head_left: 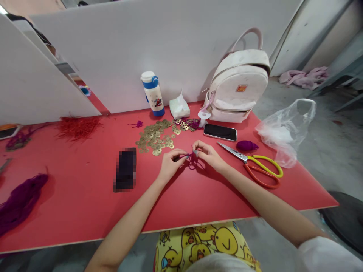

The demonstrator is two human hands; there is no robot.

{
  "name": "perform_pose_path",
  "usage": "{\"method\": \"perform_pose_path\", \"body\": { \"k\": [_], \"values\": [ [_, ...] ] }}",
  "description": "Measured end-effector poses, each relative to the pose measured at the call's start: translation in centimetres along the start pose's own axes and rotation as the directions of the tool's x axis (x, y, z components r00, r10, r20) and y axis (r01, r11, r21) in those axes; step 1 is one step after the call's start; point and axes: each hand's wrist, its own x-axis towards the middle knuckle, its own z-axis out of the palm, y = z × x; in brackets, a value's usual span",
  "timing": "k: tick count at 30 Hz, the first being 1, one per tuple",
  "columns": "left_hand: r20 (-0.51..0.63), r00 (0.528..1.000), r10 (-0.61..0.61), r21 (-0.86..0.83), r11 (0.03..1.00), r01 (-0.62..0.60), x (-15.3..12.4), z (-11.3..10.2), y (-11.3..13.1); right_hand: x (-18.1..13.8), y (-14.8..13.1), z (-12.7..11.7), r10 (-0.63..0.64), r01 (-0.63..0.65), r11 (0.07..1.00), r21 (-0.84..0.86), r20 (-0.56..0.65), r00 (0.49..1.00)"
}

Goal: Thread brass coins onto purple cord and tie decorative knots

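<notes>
Between my two hands a purple cord point(193, 163) hangs in loops just above the red table. My left hand point(173, 161) pinches one part of it between thumb and fingertips. From the other side my right hand point(208, 154) pinches the cord as well, its fingers curled. The fingertips of both hands are close together, and any knot there is too small to make out. Beyond my left hand lies a spread pile of brass coins with holes point(155, 133). Scissors point(246, 158) with one yellow and one red handle lie to the right of my right hand.
On the red table point(85, 211) are a phone point(220, 132), a purple yarn bundle point(247, 146), a blurred dark rectangle point(126, 169), red shreds point(79, 127) and a purple yarn hank point(22, 200). Behind stand a bottle point(153, 92), tissues point(179, 107) and a backpack point(238, 87). A plastic bag point(286, 130) overhangs the right edge.
</notes>
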Motion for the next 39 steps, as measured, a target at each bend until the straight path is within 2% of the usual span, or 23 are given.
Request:
{"method": "perform_pose_path", "body": {
  "k": [3, 5, 8, 11, 13, 15, 17, 19, 23, 26, 28, 30, 33, 35, 39],
  "values": [
    [-0.016, 1.0, -0.021, 0.007, 1.0, 0.021, 0.0, 0.0, -0.1, 0.1, 0.3, -0.4, 0.151, -0.14, 0.957, 0.253, -0.024, 0.988],
    [-0.025, 0.999, -0.04, 0.003, 0.999, 0.041, 0.0, 0.1, -0.1, 0.2, 0.3, -0.5, 0.177, -0.154, 0.939, 0.308, -0.048, 0.983],
    [-0.028, 0.998, -0.05, -0.012, 0.999, 0.05, 0.0, 0.1, 0.0, 0.2, -0.1, -0.4, 0.095, -0.086, 0.984, 0.157, -0.055, 0.994],
    [-0.015, 0.999, -0.05, -0.018, 0.999, 0.049, 0.0, 0.1, 0.1, 0.0, -0.7, 0.0, 0.044, -0.044, 0.999, -0.018, 0.007, 0.999],
    [-0.01, 0.999, -0.053, -0.015, 0.998, 0.053, 0.0, 0.0, 0.2, -0.2, -0.8, 0.2, 0.109, -0.112, 0.993, 0.027, 0.083, 0.991],
    [-0.012, 0.999, -0.053, -0.008, 0.999, 0.053, 0.0, 0.0, 0.1, -0.3, -0.8, 0.2, 0.185, -0.205, 0.964, 0.17, 0.125, 0.975],
    [-0.01, 0.999, -0.047, -0.003, 0.999, 0.047, 0.0, 0.0, 0.0, -0.1, -0.8, -0.1, 0.216, -0.232, 0.916, 0.328, 0.084, 0.973],
    [-0.005, 0.999, -0.052, -0.008, 0.999, 0.052, 0.0, 0.0, 0.0, 0.2, -0.9, -0.7, 0.215, -0.186, 0.873, 0.451, -0.013, 0.976],
    [-0.033, 0.994, -0.106, -0.053, 0.993, 0.104, 0.0, 0.0, 0.0, 1.0, -1.1, -1.7, 0.168, -0.063, 0.849, 0.524, -0.156, 0.973],
    [-0.077, 0.987, -0.143, -0.107, 0.985, 0.134, 0.2, -0.1, 0.1, 1.1, -1.1, -1.6, 0.098, 0.015, 0.913, 0.409, -0.253, 0.963],
    [-0.109, 0.979, -0.173, -0.159, 0.975, 0.154, 0.3, -0.1, 0.2, 0.8, -0.9, -1.0, 0.002, 0.08, 0.966, 0.246, -0.317, 0.948],
    [-0.136, 0.967, -0.215, -0.207, 0.961, 0.184, 0.2, -0.1, 0.3, 0.3, -0.7, -0.3, -0.105, 0.121, 0.992, 0.032, -0.315, 0.943],
    [-0.14, 0.948, -0.286, -0.282, 0.929, 0.239, 0.1, 0.0, 0.6, -0.5, -0.4, 0.7, -0.154, 0.082, 0.929, -0.36, -0.177, 0.972],
    [-0.121, 0.941, -0.316, -0.329, 0.907, 0.262, 0.0, 0.0, 0.7, -0.8, -0.2, 1.1, -0.105, 0.059, 0.863, -0.502, -0.064, 0.992],
    [-0.113, 0.944, -0.311, -0.352, 0.901, 0.254, 0.0, 0.0, 0.9, -1.1, 0.1, 1.5, 0.007, 0.029, 0.916, -0.401, 0.087, 0.996]
  ]
}}
